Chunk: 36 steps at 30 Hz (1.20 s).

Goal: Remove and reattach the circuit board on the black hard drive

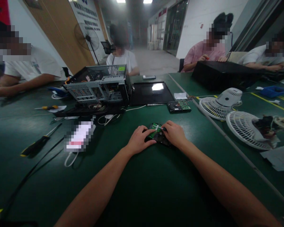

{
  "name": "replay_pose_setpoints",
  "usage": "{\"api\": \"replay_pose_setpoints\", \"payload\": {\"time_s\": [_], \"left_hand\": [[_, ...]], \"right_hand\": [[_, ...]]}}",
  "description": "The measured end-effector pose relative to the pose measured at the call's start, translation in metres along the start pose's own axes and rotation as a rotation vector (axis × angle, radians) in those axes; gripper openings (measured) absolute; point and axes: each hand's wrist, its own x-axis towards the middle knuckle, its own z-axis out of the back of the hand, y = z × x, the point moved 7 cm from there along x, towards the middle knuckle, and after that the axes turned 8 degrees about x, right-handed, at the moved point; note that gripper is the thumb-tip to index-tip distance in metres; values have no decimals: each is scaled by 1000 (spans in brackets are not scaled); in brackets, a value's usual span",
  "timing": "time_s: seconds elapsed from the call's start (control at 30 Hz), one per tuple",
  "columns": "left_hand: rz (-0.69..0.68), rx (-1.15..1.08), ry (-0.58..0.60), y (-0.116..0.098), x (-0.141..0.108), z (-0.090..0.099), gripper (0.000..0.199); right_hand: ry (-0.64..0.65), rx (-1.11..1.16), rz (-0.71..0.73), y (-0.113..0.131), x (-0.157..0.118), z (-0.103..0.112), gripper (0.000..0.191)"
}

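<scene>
Green bench (137, 186), w/ open PC case (97, 90) on it. Flat blk panel (142, 94) just R of case. L hand (139, 140) & R hand (176, 134) both on near side of case, off to its R. L grip clamped on L end of blk PCB unit (159, 136); R grip closed on smth slim. Unit's btwn the 2 grips, near-R of case, well apart from it. Slim tool (159, 127), handle mostly hidden in R grip, shaft over unit's green side.
</scene>
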Motion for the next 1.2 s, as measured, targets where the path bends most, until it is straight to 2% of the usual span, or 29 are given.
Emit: {"api": "replay_pose_setpoints", "payload": {"time_s": [0.17,0.4,0.57,0.7,0.8,0.97,1.07,1.2], "left_hand": [[-4,1,-10,0,0,1,56],[4,0,-5,2,-1,-2,57],[-6,-9,-8,1,0,-1,57],[-5,-10,-5,1,0,0,57],[0,-16,1,1,0,0,57],[12,-11,15,0,0,0,57],[7,4,23,-1,1,1,57],[6,16,33,-2,1,1,58]], "right_hand": [[36,-41,10,3,-1,0,23],[22,-13,39,6,-3,1,21],[-76,112,40,1,-3,6,19],[-294,242,-10,-20,0,22,16],[-418,298,-121,-48,2,30,16],[-490,417,-390,-97,-8,24,37],[-525,474,-420,-108,-16,14,40],[-529,510,-393,-110,-18,2,38]]}}
